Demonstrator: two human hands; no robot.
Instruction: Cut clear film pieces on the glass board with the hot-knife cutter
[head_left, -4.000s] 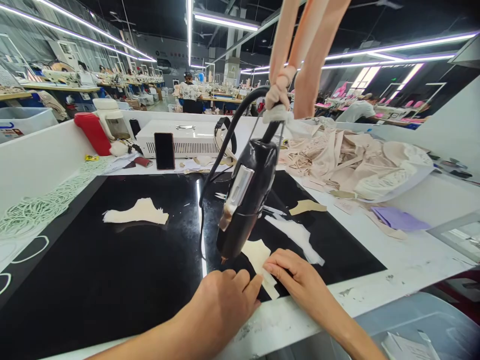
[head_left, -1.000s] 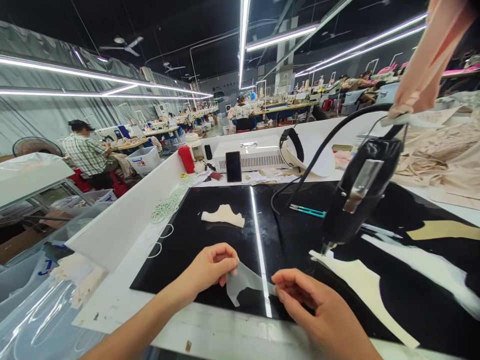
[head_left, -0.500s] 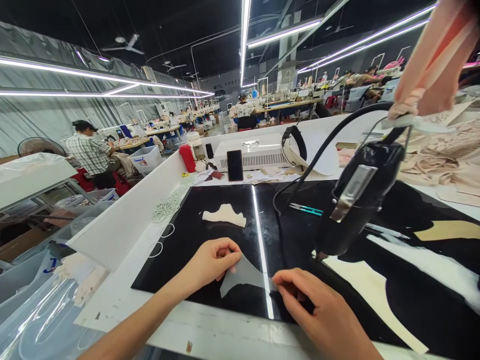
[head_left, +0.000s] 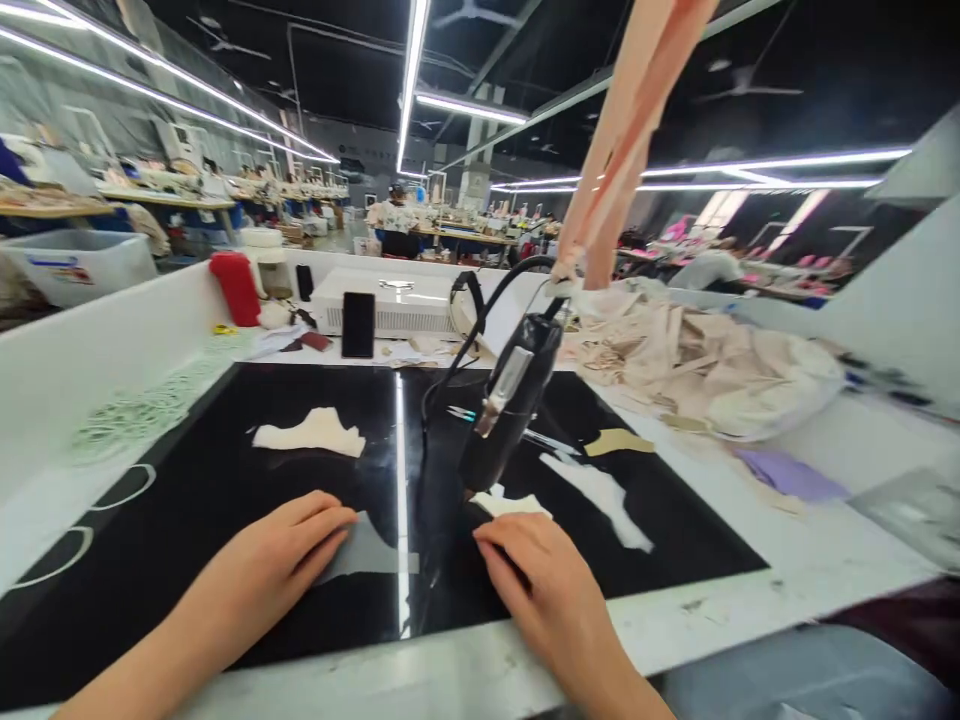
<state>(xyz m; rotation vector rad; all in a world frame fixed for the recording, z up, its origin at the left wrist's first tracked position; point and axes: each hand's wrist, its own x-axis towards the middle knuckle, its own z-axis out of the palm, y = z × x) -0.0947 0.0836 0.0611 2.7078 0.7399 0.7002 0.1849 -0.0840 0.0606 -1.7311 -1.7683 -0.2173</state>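
Sheer grey fabric piece [head_left: 367, 552] lies near front edge of glossy black tabletop [head_left: 195, 480], left hand [head_left: 281, 550] on its left end, right hand [head_left: 541, 575] apart, both grips indeterminable; light, flat handling advisable.

A white table [head_left: 675, 605] fills the lower frame, a glossy black sheet [head_left: 180, 500] across its middle. On the sheet lie a cream piece [head_left: 311, 434] left of centre, a sheer grey piece [head_left: 371, 553] lower down, and a white piece [head_left: 600, 497] and a tan piece [head_left: 619, 442] right of centre. Pale green cord [head_left: 127, 415] sits at middle left, purple cloth [head_left: 791, 475] and heaped beige fabric [head_left: 697, 345] at middle right
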